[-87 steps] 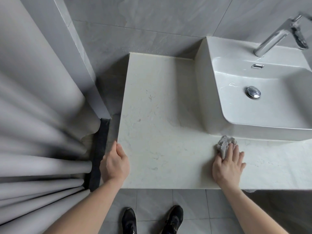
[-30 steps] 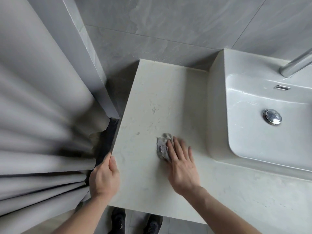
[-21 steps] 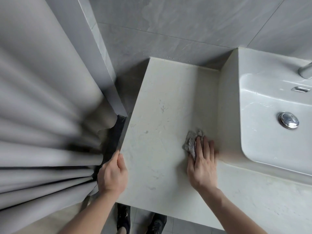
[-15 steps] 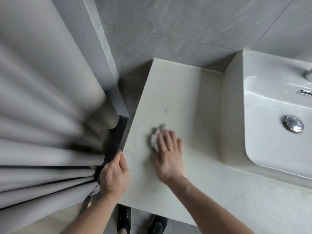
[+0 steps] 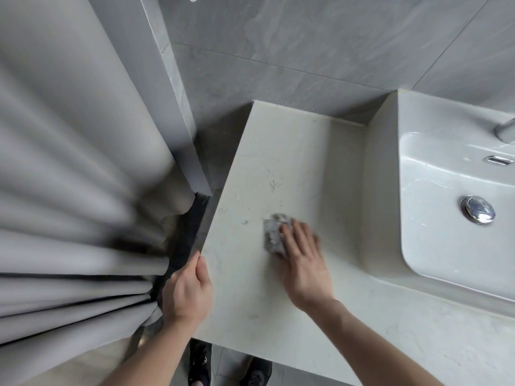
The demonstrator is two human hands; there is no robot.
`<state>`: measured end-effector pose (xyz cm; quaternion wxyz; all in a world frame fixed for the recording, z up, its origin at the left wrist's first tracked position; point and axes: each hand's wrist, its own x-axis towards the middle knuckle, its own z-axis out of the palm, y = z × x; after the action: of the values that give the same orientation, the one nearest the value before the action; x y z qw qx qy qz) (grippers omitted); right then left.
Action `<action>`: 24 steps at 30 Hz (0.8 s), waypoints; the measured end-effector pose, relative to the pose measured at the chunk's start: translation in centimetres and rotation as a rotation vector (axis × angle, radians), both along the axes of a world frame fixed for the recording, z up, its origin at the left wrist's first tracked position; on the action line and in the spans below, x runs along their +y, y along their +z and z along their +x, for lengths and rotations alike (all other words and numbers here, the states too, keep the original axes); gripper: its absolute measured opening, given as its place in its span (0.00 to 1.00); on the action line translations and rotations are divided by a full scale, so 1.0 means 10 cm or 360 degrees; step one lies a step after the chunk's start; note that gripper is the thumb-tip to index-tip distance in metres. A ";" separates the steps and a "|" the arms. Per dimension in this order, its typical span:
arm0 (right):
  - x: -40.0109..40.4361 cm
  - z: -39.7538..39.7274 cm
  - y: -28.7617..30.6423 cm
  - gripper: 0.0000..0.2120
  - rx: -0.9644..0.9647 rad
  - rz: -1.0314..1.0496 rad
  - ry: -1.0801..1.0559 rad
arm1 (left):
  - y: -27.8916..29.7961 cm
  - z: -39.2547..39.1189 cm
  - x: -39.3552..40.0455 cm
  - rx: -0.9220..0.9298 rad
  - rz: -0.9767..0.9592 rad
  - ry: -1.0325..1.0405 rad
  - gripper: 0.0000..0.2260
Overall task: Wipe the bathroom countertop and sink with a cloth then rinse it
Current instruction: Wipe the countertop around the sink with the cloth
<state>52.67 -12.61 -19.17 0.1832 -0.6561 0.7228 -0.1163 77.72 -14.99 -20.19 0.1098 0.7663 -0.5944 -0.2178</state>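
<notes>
1. Cloth: small, grey, crumpled, lying on the pale marbled table, roughly midway between the table's left edge and the sink's outer wall; blurred, so its folds cannot be told.
2. Right hand: laid flat over the right part of the cloth, fingers straight and spread, pressing it to the table; grip apart, nothing curled round the cloth.
3. Left hand: set on the table's front-left corner, thumb on top near the edge, the other fingers bent down over the side; grip clamped on the table edge.
4. Sink: white, box-shaped, standing on the table at the right, well apart from the cloth; chrome drain plug in the basin, overflow slot on the back wall, base of a chrome tap only just in view at the right edge.
5. Curtain: grey, pleated, filling the left side, hanging just beside the left hand.
6. Wall: grey tiles behind table and sink, with a grey partition edge coming down toward the table's left side.
7. Dark strip: between curtain and table edge, just above the left hand.
8. Shoes: dark, on the floor below the table's front edge.
</notes>
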 end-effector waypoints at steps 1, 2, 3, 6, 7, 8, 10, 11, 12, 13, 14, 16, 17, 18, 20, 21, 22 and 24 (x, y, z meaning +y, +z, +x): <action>0.09 -0.19 -0.02 0.35 0.0038 0.0000 -0.0132 | 0.00 0.00 -0.01 0.0013 0.0002 0.0003 0.21; 0.18 -0.34 -0.04 0.33 0.0074 0.0009 -0.0245 | 0.01 -0.01 0.00 0.0020 0.0005 0.0007 0.20; 0.26 -0.46 -0.05 0.32 0.0103 0.0005 -0.0322 | 0.02 -0.01 -0.01 0.0023 0.0008 0.0008 0.20; 0.43 -0.59 -0.08 0.29 0.0123 -0.0046 -0.0397 | 0.04 -0.01 -0.01 0.0015 0.0032 0.0008 0.20; 0.43 -0.56 -0.08 0.29 0.0114 -0.0043 -0.0435 | 0.05 -0.01 -0.01 0.0015 0.0040 0.0006 0.20; 0.37 -0.51 -0.09 0.30 0.0102 -0.0036 -0.0503 | 0.07 -0.02 0.00 0.0016 0.0044 0.0006 0.20; 0.15 -0.33 -0.09 0.31 0.0099 0.0011 -0.0662 | 0.08 -0.03 0.00 0.0015 0.0041 0.0012 0.20; 0.01 -0.23 -0.08 0.32 0.0109 0.0035 -0.0705 | 0.08 -0.03 0.00 0.0018 0.0036 0.0012 0.20; -0.12 -0.11 -0.08 0.33 0.0116 0.0043 -0.0695 | 0.08 -0.03 0.00 0.0021 0.0029 0.0009 0.20; -0.25 0.01 -0.07 0.34 0.0109 0.0039 -0.0631 | 0.08 -0.03 0.00 0.0022 0.0016 0.0007 0.19; -0.36 0.14 -0.06 0.36 0.0089 0.0044 -0.0525 | 0.08 -0.03 0.00 0.0026 0.0004 0.0010 0.19; -0.54 0.43 -0.01 0.38 0.0047 0.0080 -0.0270 | 0.09 -0.04 0.00 0.0052 -0.0015 0.0002 0.19; -0.61 0.58 0.01 0.38 0.0034 0.0088 -0.0134 | 0.09 -0.04 0.00 0.0058 -0.0035 -0.0010 0.20; -0.65 0.73 0.01 0.38 0.0025 0.0084 0.0003 | 0.09 -0.04 0.01 0.0053 -0.0058 -0.0015 0.21; -0.70 1.00 0.03 0.37 -0.0021 0.0069 0.0254 | 0.09 -0.03 0.01 0.0040 -0.0056 -0.0022 0.19; -0.70 1.10 0.05 0.36 -0.0036 0.0071 0.0352 | 0.09 -0.02 0.00 0.0045 -0.0052 -0.0028 0.17; -0.69 1.16 0.07 0.35 -0.0037 0.0082 0.0429 | 0.09 -0.02 0.00 0.0053 -0.0055 -0.0031 0.16; -0.66 1.15 0.09 0.35 -0.0016 0.0095 0.0513 | 0.08 -0.01 0.00 0.0055 -0.0075 -0.0038 0.17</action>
<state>64.21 -19.23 -18.32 0.2227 -0.7572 0.6103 -0.0672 77.60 -14.99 -19.43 0.1355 0.7525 -0.6064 -0.2184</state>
